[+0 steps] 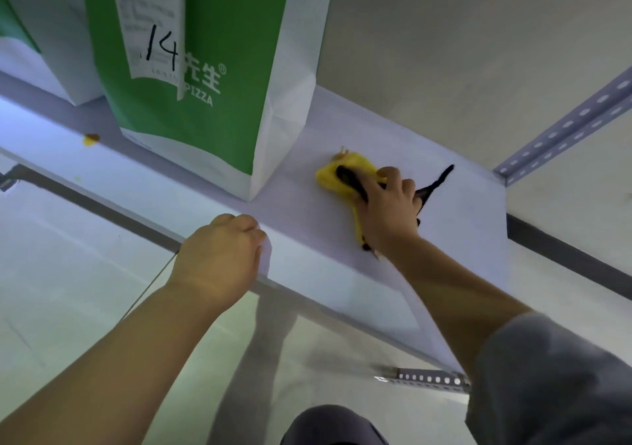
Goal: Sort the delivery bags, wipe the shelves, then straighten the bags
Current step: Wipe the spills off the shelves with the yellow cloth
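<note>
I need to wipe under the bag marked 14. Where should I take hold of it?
Probably low on its body, coming from the right: bag 14 stands upright with its white creased side panel facing bare shelf, while another bag crowds its left. Its top is out of frame.

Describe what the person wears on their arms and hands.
The left hand and right hand are both bare: no gloves, rings or watch show. The left forearm is uncovered to the frame's edge. A loose grey sleeve covers the right arm down to about the elbow.
</note>
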The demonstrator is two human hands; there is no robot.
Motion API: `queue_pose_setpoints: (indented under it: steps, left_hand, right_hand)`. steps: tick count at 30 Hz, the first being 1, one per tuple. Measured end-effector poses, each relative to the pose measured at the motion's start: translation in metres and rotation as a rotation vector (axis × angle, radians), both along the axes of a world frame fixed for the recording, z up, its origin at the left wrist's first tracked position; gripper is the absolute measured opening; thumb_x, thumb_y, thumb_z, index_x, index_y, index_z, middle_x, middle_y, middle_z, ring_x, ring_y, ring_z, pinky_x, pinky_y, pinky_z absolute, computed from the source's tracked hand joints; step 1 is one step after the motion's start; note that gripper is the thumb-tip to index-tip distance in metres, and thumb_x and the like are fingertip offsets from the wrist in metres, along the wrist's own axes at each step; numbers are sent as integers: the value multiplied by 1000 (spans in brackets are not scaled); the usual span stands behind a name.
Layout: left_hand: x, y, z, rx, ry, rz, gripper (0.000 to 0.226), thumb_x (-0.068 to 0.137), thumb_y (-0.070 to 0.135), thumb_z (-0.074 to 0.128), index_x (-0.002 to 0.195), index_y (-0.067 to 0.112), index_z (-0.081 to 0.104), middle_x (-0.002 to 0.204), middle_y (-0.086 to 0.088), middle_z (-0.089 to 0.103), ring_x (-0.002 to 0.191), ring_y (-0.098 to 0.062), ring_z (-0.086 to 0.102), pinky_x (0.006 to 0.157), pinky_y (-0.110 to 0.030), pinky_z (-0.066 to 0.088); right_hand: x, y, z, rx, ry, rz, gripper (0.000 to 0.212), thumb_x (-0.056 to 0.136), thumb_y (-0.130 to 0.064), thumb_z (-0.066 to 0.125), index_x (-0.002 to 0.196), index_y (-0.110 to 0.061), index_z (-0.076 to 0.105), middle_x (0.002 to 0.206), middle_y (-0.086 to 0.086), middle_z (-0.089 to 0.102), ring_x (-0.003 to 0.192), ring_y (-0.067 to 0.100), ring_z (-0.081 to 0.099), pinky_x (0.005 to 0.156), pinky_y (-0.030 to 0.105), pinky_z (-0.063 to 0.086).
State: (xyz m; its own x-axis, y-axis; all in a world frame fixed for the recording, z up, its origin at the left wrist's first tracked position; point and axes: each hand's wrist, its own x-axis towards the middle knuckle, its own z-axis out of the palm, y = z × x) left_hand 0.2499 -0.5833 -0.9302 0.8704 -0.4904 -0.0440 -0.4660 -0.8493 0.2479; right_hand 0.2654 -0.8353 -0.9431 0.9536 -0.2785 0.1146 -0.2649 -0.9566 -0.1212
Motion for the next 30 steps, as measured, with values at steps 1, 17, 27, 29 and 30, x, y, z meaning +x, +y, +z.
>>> queue_pose_setpoints:
  steps: [1,17,27,29,30]
  left_hand:
    - [0,0,-1,-7,-9,-3,32,95,24,38,116,23,61,129,9,53,112,-16,48,84,-29,46]
    - [-3,7,-6,-131,-62,-2,19,87,17,55,97,21,70,116,6,63,93,-23,60,69,-30,48]
    - [-4,7,-10,-132,-54,-10,23,90,18,47,100,24,67,116,7,59,97,-19,53,74,-28,43]
    - [-4,7,-8,-133,-39,-20,22,90,17,48,98,23,68,115,5,58,97,-20,53,74,-29,43]
    - [-3,8,-7,-130,-33,-30,22,90,17,48,97,23,68,115,5,58,96,-21,53,75,-30,44]
  right_hand:
    - [13,-8,1,39,-20,-108,40,95,-38,40,134,-42,37,133,9,34,113,35,34,92,49,29]
    - [6,-2,-4,64,-33,349,42,84,-44,48,126,-46,50,134,3,38,113,31,35,96,47,29]
    - [40,6,2,31,64,-86,41,88,-39,44,128,-50,42,137,4,31,115,33,32,94,49,29]
    - [5,14,0,66,5,201,41,86,-38,48,125,-50,48,135,4,36,113,32,34,96,48,30]
    - [-13,14,1,89,2,308,42,84,-37,49,123,-49,51,133,4,39,112,32,37,96,49,32]
